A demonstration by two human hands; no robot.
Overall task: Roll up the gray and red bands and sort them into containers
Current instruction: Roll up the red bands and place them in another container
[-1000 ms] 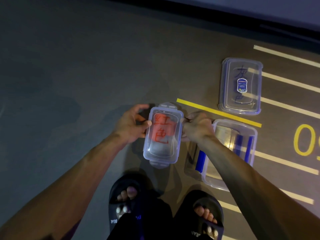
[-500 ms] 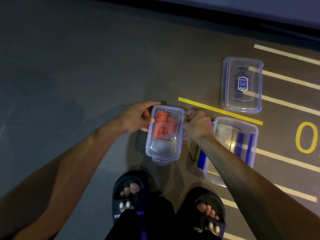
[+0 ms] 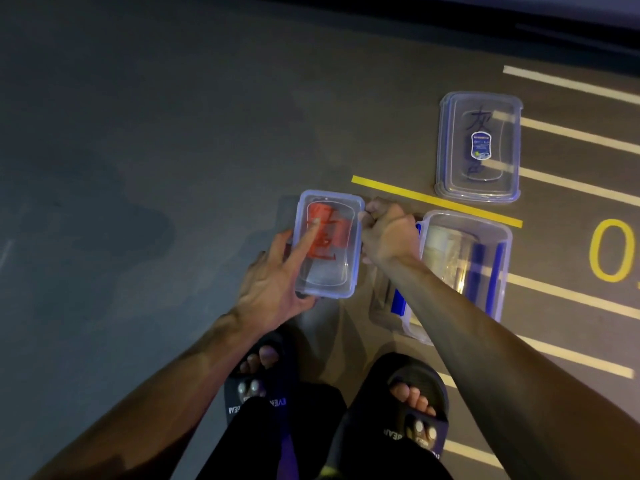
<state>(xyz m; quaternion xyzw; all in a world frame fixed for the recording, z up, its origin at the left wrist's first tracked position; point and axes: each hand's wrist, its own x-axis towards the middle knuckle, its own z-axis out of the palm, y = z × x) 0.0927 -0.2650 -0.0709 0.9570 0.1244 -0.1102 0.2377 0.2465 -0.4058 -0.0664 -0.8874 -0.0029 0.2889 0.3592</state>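
1. The left hand [image 3: 277, 282] lies on the red box [image 3: 327, 244], forefinger straight across its lid, thumb under the near corner.
2. The right hand [image 3: 389, 233] is fisted against that box's right edge; whether this grip pinches a latch, I cannot tell.
3. Red shows through the lid.
4. Right of the right grip: an open box [image 3: 467, 271] with blue strips.
5. Beyond it: a lidded gray box [image 3: 479, 147].
6. Three boxes on the floor [image 3: 138, 133].

The dark floor [image 3: 138, 133] bears a red-marked container [image 3: 327, 247], an open box [image 3: 464, 268] and a lid [image 3: 479, 147].
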